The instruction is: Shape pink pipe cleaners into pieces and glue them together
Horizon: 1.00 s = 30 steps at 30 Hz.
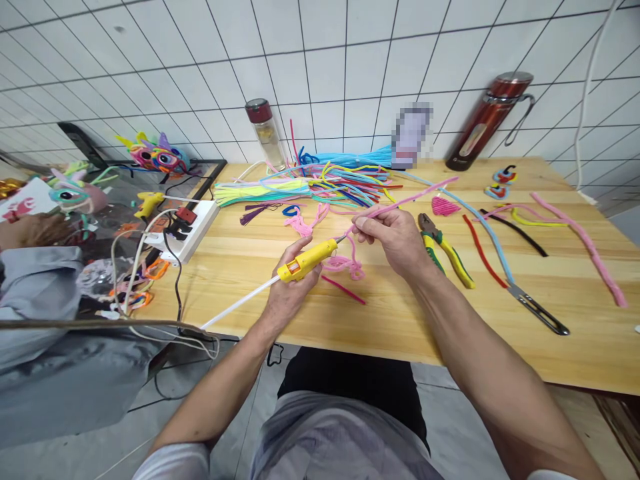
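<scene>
My left hand [295,287] is closed around a yellow hot glue gun [309,260], a long white glue stick [240,303] jutting from its back end. The gun's nozzle meets a pink pipe cleaner [415,199] close to the fingertips of my right hand [395,239], which pinches it. That pipe cleaner slants up to the right. On the wood below lies a curled pink pipe cleaner piece [345,265]; whether it joins the held one I cannot tell. A short dark pink strip [344,290] lies nearer me, and a pink looped shape [303,220] sits behind the gun.
Pliers [450,257] and thread snips [540,310] lie at right among loose pipe cleaners. A bundle of coloured pipe cleaners [270,190], a glass bottle [267,137] and a red flask [487,123] stand behind. At left are a power strip [193,233] and a co-worker's arm [37,280].
</scene>
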Tool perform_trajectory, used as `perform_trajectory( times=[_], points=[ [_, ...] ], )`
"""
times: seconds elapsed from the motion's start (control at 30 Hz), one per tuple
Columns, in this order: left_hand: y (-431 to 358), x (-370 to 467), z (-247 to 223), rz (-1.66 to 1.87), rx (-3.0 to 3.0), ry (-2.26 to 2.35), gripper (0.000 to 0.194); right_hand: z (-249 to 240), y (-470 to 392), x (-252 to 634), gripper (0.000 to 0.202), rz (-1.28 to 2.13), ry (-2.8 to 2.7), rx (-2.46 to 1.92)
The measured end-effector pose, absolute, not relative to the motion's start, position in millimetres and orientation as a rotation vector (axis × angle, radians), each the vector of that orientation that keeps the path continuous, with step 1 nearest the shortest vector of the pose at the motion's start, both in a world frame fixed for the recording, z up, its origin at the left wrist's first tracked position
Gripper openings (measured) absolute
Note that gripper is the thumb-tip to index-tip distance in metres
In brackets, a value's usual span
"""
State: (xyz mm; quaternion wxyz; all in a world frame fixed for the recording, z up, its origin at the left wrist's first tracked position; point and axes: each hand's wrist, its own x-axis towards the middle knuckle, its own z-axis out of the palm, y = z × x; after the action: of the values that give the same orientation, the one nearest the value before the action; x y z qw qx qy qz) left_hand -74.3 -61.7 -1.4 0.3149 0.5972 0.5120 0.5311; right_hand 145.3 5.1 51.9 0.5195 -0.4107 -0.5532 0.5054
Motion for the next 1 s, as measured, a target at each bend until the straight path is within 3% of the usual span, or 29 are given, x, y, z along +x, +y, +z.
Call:
perform_trajectory(
  times=[1.0],
  points=[
    [-59.3,-72.7,1.1,1.401,1.518,1.375,0.049,55.1,2.2,143.9,0.02,1.183,-1.358,-0.971]
  ],
)
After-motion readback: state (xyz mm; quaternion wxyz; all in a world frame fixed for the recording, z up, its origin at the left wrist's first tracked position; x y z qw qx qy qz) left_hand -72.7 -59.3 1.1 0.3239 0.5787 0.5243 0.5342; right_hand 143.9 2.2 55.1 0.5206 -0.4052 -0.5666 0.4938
